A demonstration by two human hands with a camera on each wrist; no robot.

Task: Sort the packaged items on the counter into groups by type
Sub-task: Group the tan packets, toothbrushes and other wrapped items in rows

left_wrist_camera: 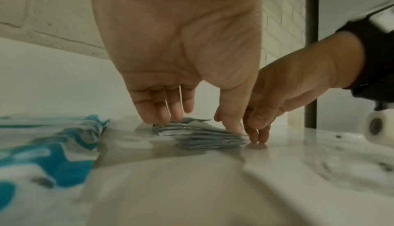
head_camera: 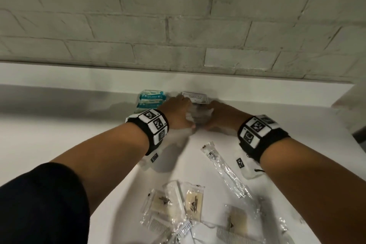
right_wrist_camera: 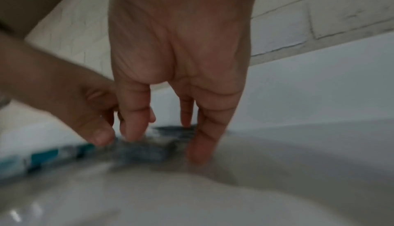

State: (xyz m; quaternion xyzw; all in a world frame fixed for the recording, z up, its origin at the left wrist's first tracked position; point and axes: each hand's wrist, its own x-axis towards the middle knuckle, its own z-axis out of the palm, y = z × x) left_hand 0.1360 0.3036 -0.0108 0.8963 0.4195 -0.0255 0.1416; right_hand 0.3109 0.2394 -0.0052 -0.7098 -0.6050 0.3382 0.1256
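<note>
A low stack of flat grey-white shampoo sachets point(head_camera: 195, 98) lies at the back of the white counter point(head_camera: 59, 134), against the upstand. My left hand point(head_camera: 178, 113) and right hand point(head_camera: 219, 115) flank it. In the left wrist view the left hand point(left_wrist_camera: 198, 118) points straight fingers down onto the stack point(left_wrist_camera: 200, 133), with the thumb at its near corner. The right hand point(left_wrist_camera: 277, 98) touches the same corner. The right wrist view shows the right hand point(right_wrist_camera: 170, 128) pressing fingertips beside the blurred stack point(right_wrist_camera: 149, 148). Teal-and-white packets point(head_camera: 151, 98) sit just left of the stack.
A long clear toothbrush packet point(head_camera: 223, 170) lies behind my right wrist. Several clear bags with soap bars point(head_camera: 193, 202) and combs point(head_camera: 158, 226) are scattered along the front of the counter. A white brick wall point(head_camera: 178, 25) closes off the back.
</note>
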